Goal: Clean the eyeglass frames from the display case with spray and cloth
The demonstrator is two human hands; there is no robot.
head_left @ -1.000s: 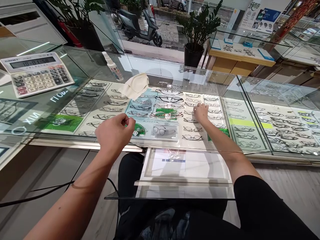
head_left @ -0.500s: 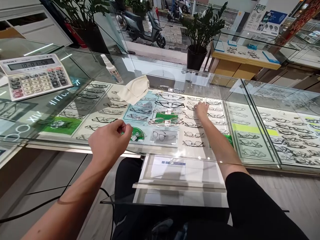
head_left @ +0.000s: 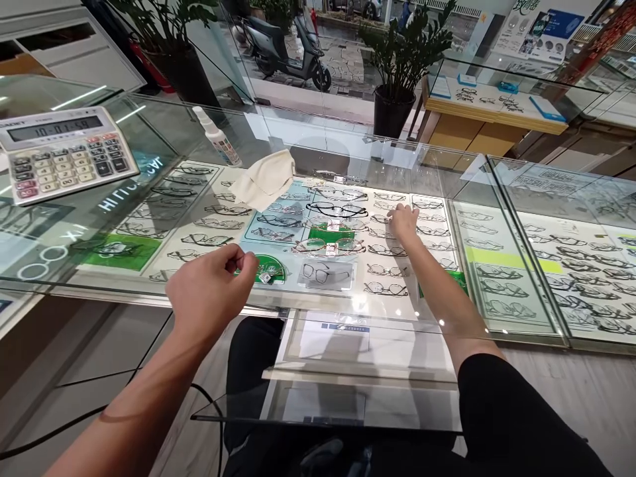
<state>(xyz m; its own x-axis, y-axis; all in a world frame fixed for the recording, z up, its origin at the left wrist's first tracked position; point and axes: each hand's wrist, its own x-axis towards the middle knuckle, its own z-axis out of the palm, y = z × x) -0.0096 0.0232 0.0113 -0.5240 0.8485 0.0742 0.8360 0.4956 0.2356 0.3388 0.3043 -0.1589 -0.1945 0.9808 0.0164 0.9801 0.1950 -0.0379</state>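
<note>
My right hand [head_left: 403, 223] reaches in under the glass top of the display case [head_left: 497, 331]. Its fingers are bent down onto a pair of glasses [head_left: 381, 219] in the rows on the white tray [head_left: 392, 305]. My left hand [head_left: 209, 291] hovers at the near edge of the case, over a green round tag [head_left: 265, 270]. Its fingers are curled against the thumb, and what lies inside them is hidden. A dark-framed pair [head_left: 322, 271] lies on a clear stand between my hands.
On the glass top lie a beige cloth [head_left: 264, 179], a spray bottle [head_left: 214, 136] and a calculator [head_left: 59, 152]. Below me a pulled-out shelf [head_left: 368, 344] holds a paper. Potted plants [head_left: 397, 66] and a scooter [head_left: 285, 40] stand behind.
My left hand has drawn back toward me and to the left, still curled. My right hand stays on the same row of glasses.
</note>
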